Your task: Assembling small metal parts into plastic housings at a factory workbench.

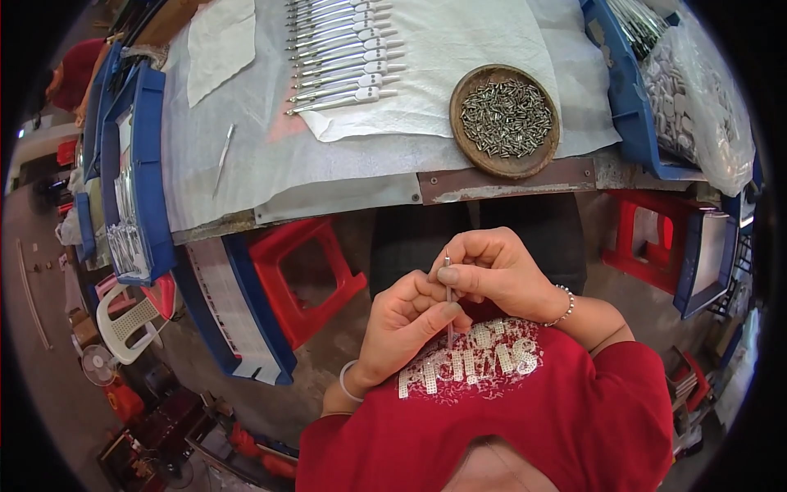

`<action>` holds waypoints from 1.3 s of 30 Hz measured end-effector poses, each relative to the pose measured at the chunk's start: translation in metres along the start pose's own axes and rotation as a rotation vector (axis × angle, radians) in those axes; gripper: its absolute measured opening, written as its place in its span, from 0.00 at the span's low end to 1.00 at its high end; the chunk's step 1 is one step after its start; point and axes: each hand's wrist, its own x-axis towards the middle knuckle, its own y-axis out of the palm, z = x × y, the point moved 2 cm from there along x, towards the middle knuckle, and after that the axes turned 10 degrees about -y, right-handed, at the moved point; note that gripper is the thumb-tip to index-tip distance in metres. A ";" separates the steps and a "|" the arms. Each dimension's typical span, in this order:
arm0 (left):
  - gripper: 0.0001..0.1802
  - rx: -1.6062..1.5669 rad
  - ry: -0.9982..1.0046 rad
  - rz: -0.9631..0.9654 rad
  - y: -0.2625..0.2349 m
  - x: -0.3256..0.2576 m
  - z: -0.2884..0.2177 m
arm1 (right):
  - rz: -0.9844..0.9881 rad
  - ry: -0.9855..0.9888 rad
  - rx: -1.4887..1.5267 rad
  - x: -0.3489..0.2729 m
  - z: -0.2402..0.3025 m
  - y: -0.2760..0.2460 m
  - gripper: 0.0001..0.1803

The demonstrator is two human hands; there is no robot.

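Both sets of fingertips pinch a thin metal piece [448, 289], held upright close to the chest, likely so the person can see the small part. The left hand [403, 321] closes on its lower half; the right hand [492, 266] nips the top. On the table [246, 156] beyond, a wooden bowl [504, 120] of small metal parts and a row of finished pieces [344, 57] lie within reach.

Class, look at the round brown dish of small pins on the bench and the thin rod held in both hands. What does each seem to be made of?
The round brown dish looks like wood: matt, with a dull, worn rim. The small silvery pins in it look like bright metal, since they glint. The thin grey rod, pinched between the left hand and right hand, also seems metal, though it is too slim to be sure.
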 end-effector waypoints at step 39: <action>0.06 -0.341 0.154 -0.014 -0.013 0.018 -0.004 | -0.019 -0.265 -0.274 0.004 0.040 -0.002 0.05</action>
